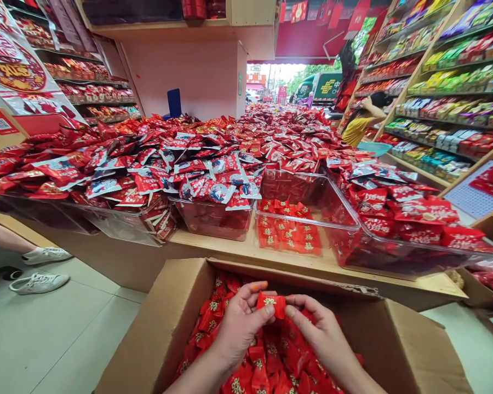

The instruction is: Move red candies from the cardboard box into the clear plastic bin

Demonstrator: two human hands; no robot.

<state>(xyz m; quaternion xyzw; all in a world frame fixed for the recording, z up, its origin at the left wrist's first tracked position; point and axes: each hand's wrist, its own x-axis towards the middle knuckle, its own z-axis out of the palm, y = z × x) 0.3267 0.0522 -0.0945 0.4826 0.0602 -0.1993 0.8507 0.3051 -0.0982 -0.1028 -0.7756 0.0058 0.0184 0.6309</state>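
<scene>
Red packet [271, 305], partly finger-hidden

Daylight pours in from the street opening [281, 74], far beyond my open brown cardboard box [142, 334], and the sky there burns out to white. Around the box the light is bright and even, laying a soft sheen on the pale floor tiles [82, 328] to its left and glints along the clear rectangular plastic bin [308, 220] just behind it. Inside, the box's far right corner sinks into brownish shadow. My left hand [240, 323] and right hand [326, 334], above the box, look fairly clear. The distant street is hazy; wide-angle stretching tilts the tall, packed wooden shelves [456, 90] beyond the box's right side.
</scene>
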